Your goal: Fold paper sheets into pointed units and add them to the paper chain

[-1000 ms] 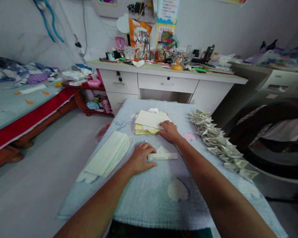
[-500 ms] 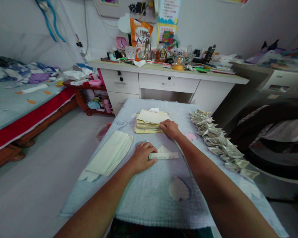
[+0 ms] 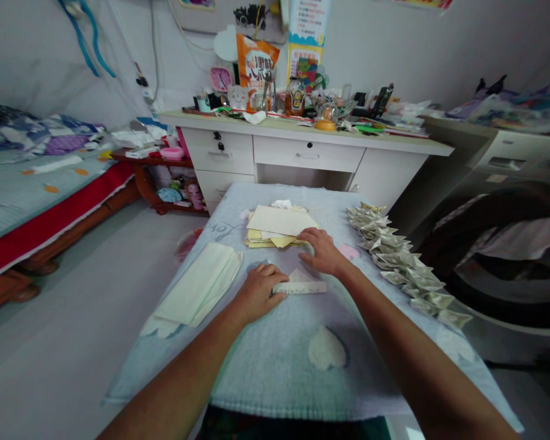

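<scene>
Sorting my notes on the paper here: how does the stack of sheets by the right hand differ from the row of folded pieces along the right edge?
The stack of sheets is flat, pale yellow, loosely piled in one heap; the right hand touches its near corner. The row of folded pieces is many small, pointed, greyish shapes overlapping in a long line, untouched. Both lie on the light blue towel.

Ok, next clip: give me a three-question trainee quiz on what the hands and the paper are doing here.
1. True or false: the left hand presses on the folded paper piece.
2. Which does the right hand touch? A) paper stack B) row of folded pieces C) pale sheets
3. What covers the table?

Key: 1 true; 2 A; 3 a light blue towel.
</scene>
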The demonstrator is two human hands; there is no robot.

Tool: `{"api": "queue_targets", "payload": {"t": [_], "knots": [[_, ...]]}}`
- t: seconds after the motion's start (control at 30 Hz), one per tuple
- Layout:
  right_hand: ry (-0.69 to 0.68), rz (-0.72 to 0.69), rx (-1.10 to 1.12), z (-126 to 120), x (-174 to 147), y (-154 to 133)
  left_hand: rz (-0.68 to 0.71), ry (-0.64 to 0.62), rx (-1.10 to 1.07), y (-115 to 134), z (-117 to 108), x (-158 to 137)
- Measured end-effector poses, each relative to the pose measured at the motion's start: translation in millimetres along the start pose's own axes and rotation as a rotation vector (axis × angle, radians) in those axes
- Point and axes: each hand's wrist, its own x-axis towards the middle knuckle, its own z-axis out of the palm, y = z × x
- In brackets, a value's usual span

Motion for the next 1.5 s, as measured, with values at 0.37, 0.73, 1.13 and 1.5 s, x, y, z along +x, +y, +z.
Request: {"api": "queue_targets", "payload": {"t": [0.37,0.73,1.13,1.5], "knots": [[-0.168,-0.037,0.006,2.0,-67.6,-22.5,-0.071,0.086,0.021,1.9,6.1,-0.5],[-0.072,0.049,0.218,15.7,-73.5,-27.5,-0.102,0.023,-0.198,11.1,3.1,3.5],[0.018,0.162,1.265,24.8,-66.6,-32.0,-0.224,0.149,-0.991,12.9,12.0,7.9],[0.456,0.033,0.35,28.7,-69.9,-46.0,-0.456,0.291,-0.808,23.2,11.1,8.1]]}}
